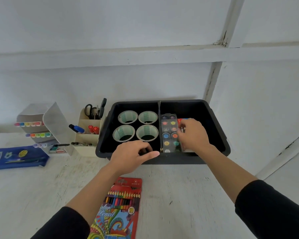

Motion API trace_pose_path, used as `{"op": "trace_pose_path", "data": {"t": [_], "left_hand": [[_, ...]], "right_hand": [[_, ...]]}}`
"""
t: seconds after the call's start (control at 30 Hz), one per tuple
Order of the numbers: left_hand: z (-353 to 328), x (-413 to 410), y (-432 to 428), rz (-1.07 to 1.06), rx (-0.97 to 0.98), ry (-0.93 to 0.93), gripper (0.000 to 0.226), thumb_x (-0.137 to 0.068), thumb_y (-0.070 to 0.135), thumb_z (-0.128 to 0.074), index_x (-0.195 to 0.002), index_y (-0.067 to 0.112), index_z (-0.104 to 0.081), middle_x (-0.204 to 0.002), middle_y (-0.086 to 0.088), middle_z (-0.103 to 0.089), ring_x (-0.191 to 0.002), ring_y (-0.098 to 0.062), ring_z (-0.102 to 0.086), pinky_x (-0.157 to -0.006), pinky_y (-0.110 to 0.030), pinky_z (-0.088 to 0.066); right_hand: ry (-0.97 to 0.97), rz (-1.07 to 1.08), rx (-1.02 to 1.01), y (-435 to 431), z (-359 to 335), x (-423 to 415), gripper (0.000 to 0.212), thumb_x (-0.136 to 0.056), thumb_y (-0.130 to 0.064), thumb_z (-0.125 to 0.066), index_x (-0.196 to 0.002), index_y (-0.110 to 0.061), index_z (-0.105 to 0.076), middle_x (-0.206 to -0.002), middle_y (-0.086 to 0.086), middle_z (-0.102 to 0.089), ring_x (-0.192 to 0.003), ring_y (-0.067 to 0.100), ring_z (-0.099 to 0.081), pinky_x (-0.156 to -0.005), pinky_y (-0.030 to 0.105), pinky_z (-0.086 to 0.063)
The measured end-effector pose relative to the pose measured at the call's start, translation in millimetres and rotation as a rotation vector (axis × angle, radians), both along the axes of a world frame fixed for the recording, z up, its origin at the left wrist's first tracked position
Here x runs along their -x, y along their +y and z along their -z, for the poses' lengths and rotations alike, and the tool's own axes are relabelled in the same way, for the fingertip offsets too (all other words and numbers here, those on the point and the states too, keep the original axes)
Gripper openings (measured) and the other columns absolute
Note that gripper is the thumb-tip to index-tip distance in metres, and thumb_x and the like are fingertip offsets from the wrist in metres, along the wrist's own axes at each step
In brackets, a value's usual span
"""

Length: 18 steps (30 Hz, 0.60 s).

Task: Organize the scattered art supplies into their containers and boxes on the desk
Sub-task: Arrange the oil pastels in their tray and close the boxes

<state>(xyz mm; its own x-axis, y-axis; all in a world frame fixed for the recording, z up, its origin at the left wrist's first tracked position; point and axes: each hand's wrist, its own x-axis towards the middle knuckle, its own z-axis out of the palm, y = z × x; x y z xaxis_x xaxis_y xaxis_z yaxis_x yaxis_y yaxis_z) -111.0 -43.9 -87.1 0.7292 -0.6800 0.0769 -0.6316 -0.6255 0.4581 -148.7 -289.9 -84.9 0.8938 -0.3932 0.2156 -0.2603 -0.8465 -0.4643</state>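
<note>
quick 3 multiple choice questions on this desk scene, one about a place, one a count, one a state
1. The colour pencil box lies:
A) on the desk in front of the black bin
B) inside the bin
C) propped upright against the wall

2. Tape rolls in the bin's left compartment:
A) two
B) four
C) six

3. The right hand is:
A) flat on the desk
B) open above the tape rolls
C) gripping a red box in the bin's right compartment

Answers:
1 A, the box lies flat on the desk, nearer the person than the bin.
2 B, the rolls sit in two rows of two.
3 C, its fingers curl on the red box beside the paint pot set.
</note>
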Motion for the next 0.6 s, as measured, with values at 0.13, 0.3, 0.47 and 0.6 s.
{"op": "trace_pose_path", "data": {"t": [0.13, 0.3, 0.47, 0.6], "left_hand": [[3, 10, 12, 0.004, 0.288, 0.067, 0.018, -0.093, 0.045, -0.067, -0.089, 0.028, -0.071, -0.080, 0.015, -0.065, -0.080, -0.009, -0.063, -0.069, -0.027, -0.052], [3, 22, 55, -0.025, 0.341, 0.092, 0.010, -0.096, 0.025, -0.066, -0.106, 0.028, -0.068, -0.107, 0.017, -0.063, -0.107, -0.009, -0.060, -0.090, -0.020, -0.049], [5, 28, 120, -0.153, 0.346, 0.092, 0.010, -0.098, 0.030, -0.063, -0.107, 0.035, -0.066, -0.116, 0.023, -0.060, -0.117, -0.002, -0.056, -0.096, -0.012, -0.044], [14, 22, 174, -0.341, 0.286, 0.128, 0.005, -0.098, 0.033, -0.062, -0.099, 0.037, -0.065, -0.094, 0.020, -0.066, -0.091, -0.001, -0.062, -0.075, -0.016, -0.052]], "right_hand": [[-0.093, -0.112, -0.162, 55, 4, 20, 0.010, -0.094, -0.030, -0.060, -0.087, -0.023, -0.061, -0.080, -0.009, -0.062, -0.075, 0.009, -0.058, -0.066, 0.032, -0.053], [-0.214, -0.116, -0.014, 86, 18, 38, 0.021, -0.090, -0.030, -0.067, -0.109, -0.022, -0.062, -0.105, -0.004, -0.053, -0.095, 0.015, -0.051, -0.070, 0.025, -0.044], [-0.315, -0.269, 0.040, 130, 18, 39, 0.012, -0.085, -0.018, -0.073, -0.097, -0.018, -0.069, -0.106, -0.002, -0.058, -0.112, 0.020, -0.051, -0.093, 0.036, -0.042], [-0.355, -0.449, -0.071, 174, 12, 39, 0.002, -0.090, -0.014, -0.067, -0.092, -0.016, -0.067, -0.091, -0.007, -0.058, -0.089, 0.013, -0.055, -0.079, 0.029, -0.048]]}}
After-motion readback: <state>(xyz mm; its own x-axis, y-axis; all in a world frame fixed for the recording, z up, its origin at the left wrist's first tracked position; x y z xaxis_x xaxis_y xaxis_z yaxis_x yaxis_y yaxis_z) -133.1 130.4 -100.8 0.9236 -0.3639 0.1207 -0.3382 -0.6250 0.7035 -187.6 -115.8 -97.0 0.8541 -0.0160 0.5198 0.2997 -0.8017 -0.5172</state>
